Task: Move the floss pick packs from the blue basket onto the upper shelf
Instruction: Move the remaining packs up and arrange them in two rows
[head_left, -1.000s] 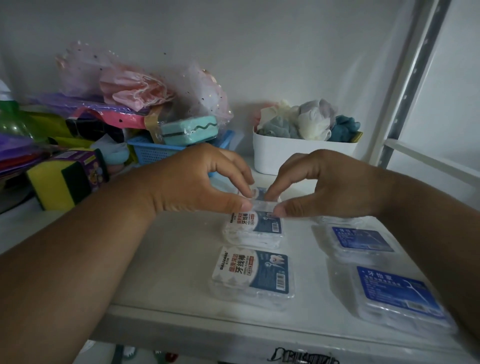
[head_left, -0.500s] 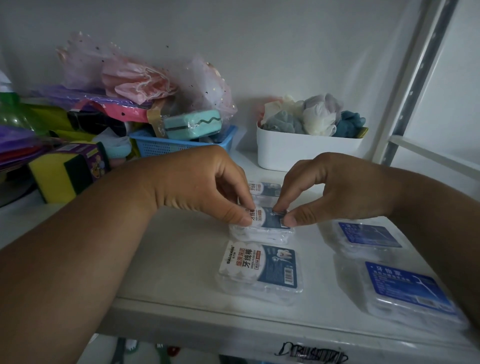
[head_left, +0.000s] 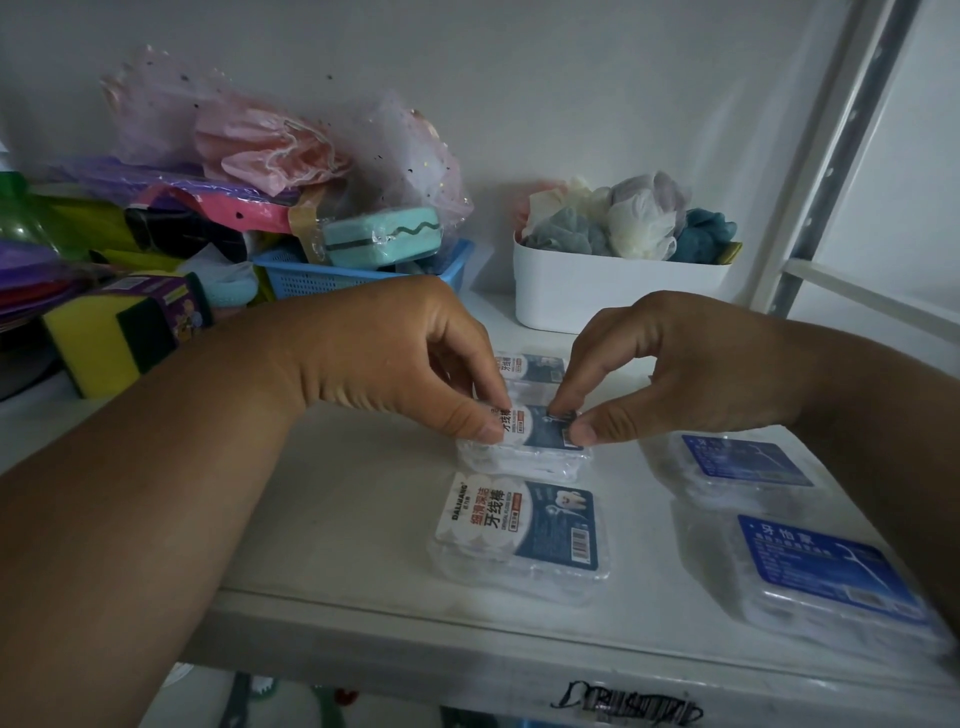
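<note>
- Middle pack (head_left: 524, 451): lies flat on the shelf (head_left: 337, 519), between a far pack (head_left: 530, 366) and a near pack (head_left: 519, 530).
- Left hand (head_left: 395, 358): thumb and forefinger pinch the middle pack's left end.
- Right hand (head_left: 675, 364): thumb and forefinger pinch its right end.
- Two blue-label packs (head_left: 748, 462) lie to the right.
- Blue basket (head_left: 358, 270) and white tub (head_left: 613, 291) stand behind.
</note>
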